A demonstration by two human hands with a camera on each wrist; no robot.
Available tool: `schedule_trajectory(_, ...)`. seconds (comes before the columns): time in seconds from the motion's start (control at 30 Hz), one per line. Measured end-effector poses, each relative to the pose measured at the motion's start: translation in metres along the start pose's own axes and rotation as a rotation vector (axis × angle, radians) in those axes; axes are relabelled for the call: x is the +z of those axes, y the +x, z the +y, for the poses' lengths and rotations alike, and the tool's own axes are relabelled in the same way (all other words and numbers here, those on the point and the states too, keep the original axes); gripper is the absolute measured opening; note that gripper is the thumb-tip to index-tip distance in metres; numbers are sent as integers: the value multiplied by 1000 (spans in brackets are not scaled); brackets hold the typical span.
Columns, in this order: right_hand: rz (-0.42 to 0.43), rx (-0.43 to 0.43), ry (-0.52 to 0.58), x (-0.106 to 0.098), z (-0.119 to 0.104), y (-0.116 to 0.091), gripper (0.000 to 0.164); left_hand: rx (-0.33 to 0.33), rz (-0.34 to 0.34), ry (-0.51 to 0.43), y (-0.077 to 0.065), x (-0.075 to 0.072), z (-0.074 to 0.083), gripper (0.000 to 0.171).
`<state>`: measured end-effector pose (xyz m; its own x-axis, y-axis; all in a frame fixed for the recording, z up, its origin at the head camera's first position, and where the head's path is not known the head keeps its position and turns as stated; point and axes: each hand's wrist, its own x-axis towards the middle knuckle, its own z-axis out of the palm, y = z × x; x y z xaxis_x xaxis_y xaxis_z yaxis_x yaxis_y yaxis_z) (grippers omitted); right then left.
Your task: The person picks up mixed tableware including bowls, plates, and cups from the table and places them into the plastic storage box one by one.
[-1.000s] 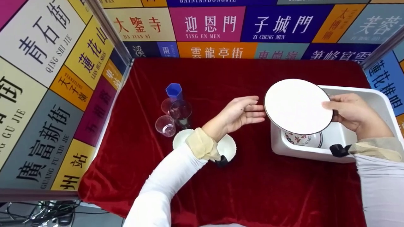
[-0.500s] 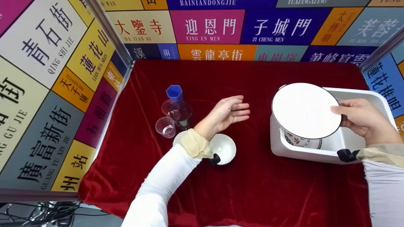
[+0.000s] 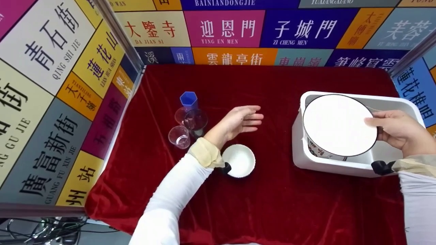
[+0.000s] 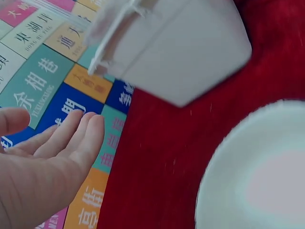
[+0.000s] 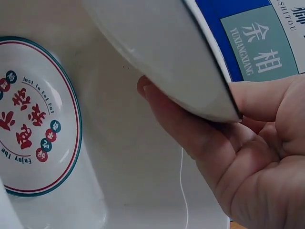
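Note:
My right hand (image 3: 398, 131) pinches the right edge of a round white plate (image 3: 339, 124) with a dark rim, thumb on top and fingers beneath. The plate is held over the left part of a white plastic bin (image 3: 340, 166). Inside the bin lies a plate with red printed characters and a green-and-red rim (image 5: 38, 114); in the head view the held plate covers most of it. My left hand (image 3: 235, 122) hovers over the red cloth, its fingers straight and touching nothing. A white bowl (image 3: 239, 160) sits near that wrist.
Left of my left hand stand a blue hexagonal cup (image 3: 188, 99), a dark see-through cup (image 3: 195, 122) and a clear cup (image 3: 178, 137). Another clear cup (image 3: 180, 116) is partly hidden among them. Printed panels (image 3: 224, 29) wall the table at the back and sides.
The white plate has moved right and slightly nearer in my right hand, further over the bin. My left hand has drawn away from the plate, leftward.

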<state>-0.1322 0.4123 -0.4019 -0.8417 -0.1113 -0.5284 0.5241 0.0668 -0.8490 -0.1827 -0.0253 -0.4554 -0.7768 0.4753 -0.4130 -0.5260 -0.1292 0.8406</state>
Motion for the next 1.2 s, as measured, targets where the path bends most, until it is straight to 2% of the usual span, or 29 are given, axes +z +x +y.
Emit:
schedule_trajectory(0.1, -5, 18, -21, -3, 0, 3, 27, 6, 4, 95, 1, -6, -2, 36)
schedule_trajectory(0.23, -4, 42, -71, -6, -4, 10, 25, 1, -2, 148, 1, -11, -4, 35)
schedule_trajectory(0.33, -7, 53, -67, -9, -7, 14, 25, -1, -9, 149, 0, -13, -5, 35)
schedule_trajectory(0.57, -28, 92, 36, -16, 0, 20, 29, -14, -16, 157, -1, -18, -9, 34)
schedule_trajectory(0.87, -36, 136, -1, -25, 3, 34, 27, -27, -91, 149, -6, -25, -9, 33)
schedule_trajectory(1.2, -58, 249, 53, -33, 10, 48, 30, -26, -85, 176, -9, -28, -10, 36)
